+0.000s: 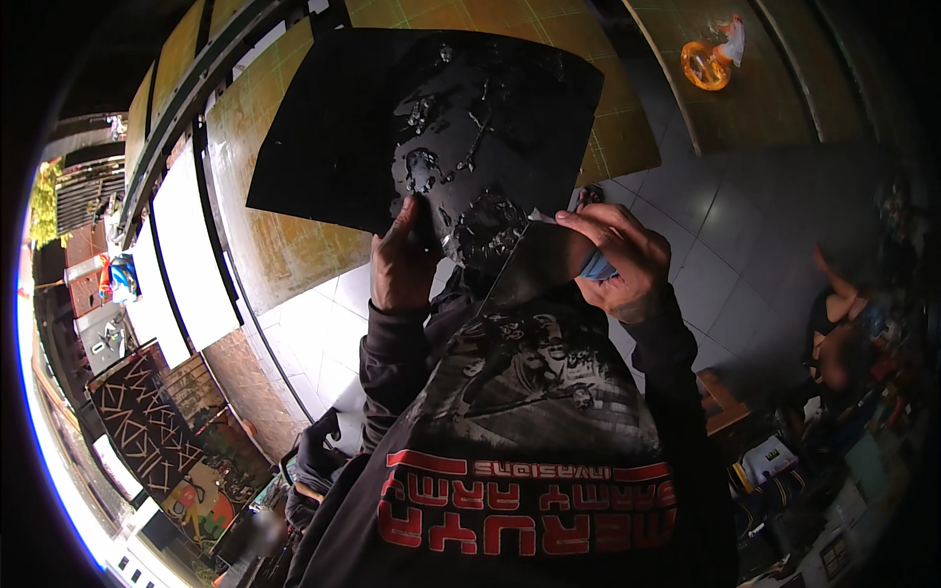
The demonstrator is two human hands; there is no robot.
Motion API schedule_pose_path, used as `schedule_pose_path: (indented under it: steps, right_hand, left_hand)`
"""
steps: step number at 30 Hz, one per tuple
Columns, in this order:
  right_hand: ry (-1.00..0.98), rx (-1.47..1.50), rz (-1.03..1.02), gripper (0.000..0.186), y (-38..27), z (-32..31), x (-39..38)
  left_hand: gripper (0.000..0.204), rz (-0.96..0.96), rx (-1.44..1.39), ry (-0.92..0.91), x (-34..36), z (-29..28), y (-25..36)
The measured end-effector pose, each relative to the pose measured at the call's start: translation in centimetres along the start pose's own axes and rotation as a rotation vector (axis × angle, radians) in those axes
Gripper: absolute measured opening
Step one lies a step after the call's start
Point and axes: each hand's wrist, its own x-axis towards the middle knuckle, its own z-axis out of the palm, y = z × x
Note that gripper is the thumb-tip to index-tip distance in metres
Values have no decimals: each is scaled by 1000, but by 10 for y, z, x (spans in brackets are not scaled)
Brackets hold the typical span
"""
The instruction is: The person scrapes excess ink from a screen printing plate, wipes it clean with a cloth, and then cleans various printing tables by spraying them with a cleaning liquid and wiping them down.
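A black sheet [314, 127], with glossy dark smears and lumps of paste [475, 230] down its middle and lower edge, is held up at the top centre. My left hand [397, 260] grips its bottom edge, thumb on the front. By the sheet's lower right corner, my right hand [627, 265] is closed on a thin, wide scraper [549, 260] with a blue part inside the palm. The scraper's long edge slants down along the paste; whether it touches the sheet, I cannot tell.
Stained yellowish boards [245, 147] lie behind the sheet, above a tiled floor [716, 225]. A round orange object [706, 67] sits on a board at upper right. A bare-legged person [833, 333] is at the right, another person [309, 465] at lower left, and cluttered goods [769, 461] at lower right.
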Motion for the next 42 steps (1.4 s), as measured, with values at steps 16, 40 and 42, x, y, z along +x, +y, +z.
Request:
schedule_pose_path:
  steps: [16, 40, 42]
  right_hand:
    - [95, 101, 358, 11, -25, -4, 69]
    - [-628, -88, -72, 37, -10, -30, 106]
    - [-621, -43, -117, 43, -18, -31, 104]
  left_hand:
    - [59, 115, -51, -196, 14, -13, -52]
    - [32, -328, -1078, -3, 19, 17, -4]
    - [31, -462, -1102, -112, 22, 5, 5]
